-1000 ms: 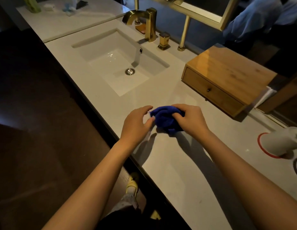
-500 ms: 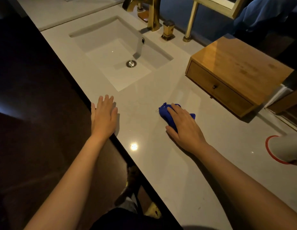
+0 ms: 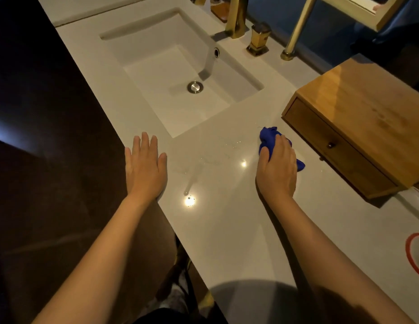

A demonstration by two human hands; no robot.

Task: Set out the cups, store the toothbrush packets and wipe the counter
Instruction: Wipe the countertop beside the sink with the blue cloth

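A crumpled blue cloth lies on the pale stone counter, just in front of the wooden drawer box. My right hand presses down on the cloth, fingers curled over it. My left hand rests flat at the counter's front edge, fingers spread, holding nothing. A wet smear with small droplets shows on the counter between the two hands. No cups or toothbrush packets can be made out.
A white rectangular sink with a gold tap lies beyond the hands. The wooden drawer box, its drawer closed, stands at the right. A white red-rimmed object sits at the far right edge. Dark floor lies left of the counter.
Both hands held the cloth together a second ago. My left hand let go and moved left to the counter edge. My right hand has slid the cloth slightly away, toward the drawer box.
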